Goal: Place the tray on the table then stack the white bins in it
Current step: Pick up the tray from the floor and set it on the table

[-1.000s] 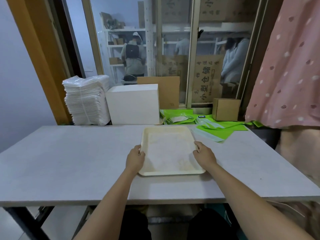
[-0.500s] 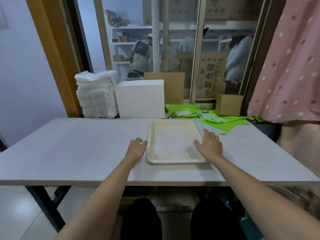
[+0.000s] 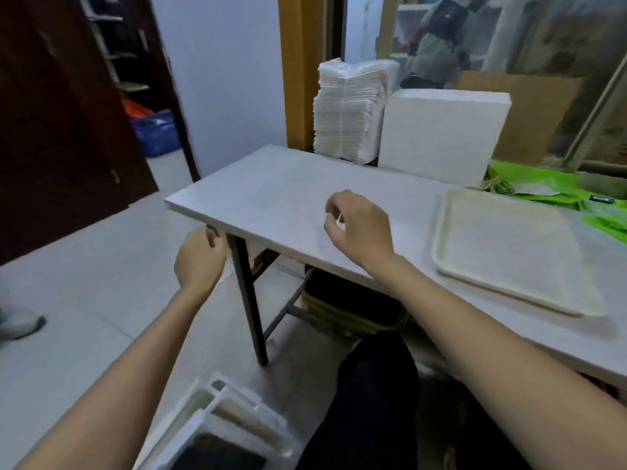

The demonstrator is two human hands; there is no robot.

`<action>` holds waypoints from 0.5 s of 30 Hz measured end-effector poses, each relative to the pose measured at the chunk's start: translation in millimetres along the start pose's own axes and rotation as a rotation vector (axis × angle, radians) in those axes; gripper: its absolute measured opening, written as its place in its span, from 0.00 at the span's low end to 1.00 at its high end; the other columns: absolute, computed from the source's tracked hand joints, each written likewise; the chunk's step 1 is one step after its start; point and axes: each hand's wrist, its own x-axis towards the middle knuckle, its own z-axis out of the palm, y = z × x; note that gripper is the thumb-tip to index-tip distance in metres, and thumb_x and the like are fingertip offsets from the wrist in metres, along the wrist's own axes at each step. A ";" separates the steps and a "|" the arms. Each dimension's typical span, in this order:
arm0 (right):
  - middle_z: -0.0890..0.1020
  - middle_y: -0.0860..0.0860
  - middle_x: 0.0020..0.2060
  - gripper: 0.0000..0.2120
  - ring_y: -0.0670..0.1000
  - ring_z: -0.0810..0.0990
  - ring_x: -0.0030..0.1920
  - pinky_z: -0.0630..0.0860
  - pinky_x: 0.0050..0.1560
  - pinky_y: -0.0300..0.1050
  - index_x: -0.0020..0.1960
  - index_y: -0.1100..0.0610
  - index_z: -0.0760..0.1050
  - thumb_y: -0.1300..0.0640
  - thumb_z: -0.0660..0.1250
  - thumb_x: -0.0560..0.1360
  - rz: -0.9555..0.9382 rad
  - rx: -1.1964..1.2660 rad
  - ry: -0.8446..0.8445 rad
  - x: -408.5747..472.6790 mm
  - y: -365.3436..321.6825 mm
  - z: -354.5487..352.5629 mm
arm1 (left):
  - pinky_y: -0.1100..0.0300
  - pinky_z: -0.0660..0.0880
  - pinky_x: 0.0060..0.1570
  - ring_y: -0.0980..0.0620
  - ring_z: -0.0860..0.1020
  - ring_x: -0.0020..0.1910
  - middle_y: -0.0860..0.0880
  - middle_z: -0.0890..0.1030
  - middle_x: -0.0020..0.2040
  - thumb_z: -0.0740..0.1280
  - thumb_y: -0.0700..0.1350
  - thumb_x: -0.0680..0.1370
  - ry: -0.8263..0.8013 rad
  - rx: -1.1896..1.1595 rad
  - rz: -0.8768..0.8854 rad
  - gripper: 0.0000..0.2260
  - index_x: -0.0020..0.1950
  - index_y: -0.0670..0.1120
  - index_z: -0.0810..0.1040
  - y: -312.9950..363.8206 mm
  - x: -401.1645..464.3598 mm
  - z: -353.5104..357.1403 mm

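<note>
A dark wooden door [image 3: 61, 113] is standing at the far left, with a blue crate [image 3: 154, 132] sitting on the floor beyond it. Near the bottom, white bins [image 3: 217, 432] are resting on the floor beside the person's dark trouser leg [image 3: 369, 401]. The left hand [image 3: 200, 259] is hanging in the air over the floor, just off the table's left corner, fingers loosely curled and gripping nothing. The right hand [image 3: 359, 225] is hovering over the grey table [image 3: 288, 195], fingers half curled, also holding nothing. Far behind, a stack of white packaging [image 3: 349, 110] is standing just beside a white foam box [image 3: 441, 130]. At the right, the cream tray [image 3: 509, 249] is lying flat and empty on the table, well apart from both hands, with green bags [image 3: 556, 184] lying beyond it.
</note>
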 end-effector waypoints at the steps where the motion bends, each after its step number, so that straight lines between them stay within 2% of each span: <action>1: 0.79 0.48 0.36 0.05 0.50 0.76 0.34 0.73 0.30 0.44 0.43 0.55 0.76 0.56 0.63 0.72 -0.078 0.023 -0.028 0.3 -21.5 20.9 | 0.55 0.70 0.39 0.45 0.74 0.40 0.46 0.79 0.43 0.58 0.46 0.75 0.007 0.043 -0.080 0.08 0.45 0.44 0.75 -36.1 -6.7 -10.3; 4: 0.77 0.49 0.34 0.04 0.51 0.75 0.33 0.73 0.28 0.45 0.41 0.56 0.74 0.56 0.62 0.71 -0.217 0.110 -0.196 -19.8 -77.8 84.7 | 0.56 0.69 0.39 0.44 0.73 0.40 0.44 0.79 0.45 0.59 0.46 0.75 -0.010 0.139 -0.312 0.08 0.45 0.44 0.75 -141.7 -50.3 -34.5; 9: 0.78 0.52 0.49 0.12 0.55 0.77 0.48 0.76 0.44 0.49 0.54 0.56 0.74 0.51 0.61 0.75 -0.201 0.108 -0.753 -109.9 -132.3 180.2 | 0.54 0.69 0.39 0.42 0.73 0.39 0.39 0.77 0.43 0.60 0.45 0.78 -0.066 0.178 -0.739 0.09 0.42 0.40 0.72 -285.3 -185.3 -56.0; 12: 0.77 0.53 0.56 0.16 0.57 0.78 0.54 0.76 0.51 0.51 0.61 0.55 0.72 0.51 0.62 0.75 -0.183 0.084 -1.038 -171.8 -147.0 212.7 | 0.51 0.72 0.45 0.40 0.74 0.44 0.35 0.77 0.45 0.62 0.44 0.78 -0.147 0.190 -0.979 0.10 0.44 0.37 0.72 -335.1 -267.7 -53.8; 15: 0.75 0.53 0.61 0.19 0.57 0.77 0.57 0.76 0.54 0.52 0.65 0.54 0.69 0.53 0.65 0.75 -0.183 0.083 -1.198 -218.4 -152.0 232.1 | 0.51 0.70 0.54 0.38 0.75 0.50 0.32 0.79 0.51 0.64 0.37 0.75 -0.244 0.133 -1.153 0.05 0.47 0.35 0.74 -352.3 -319.9 -38.0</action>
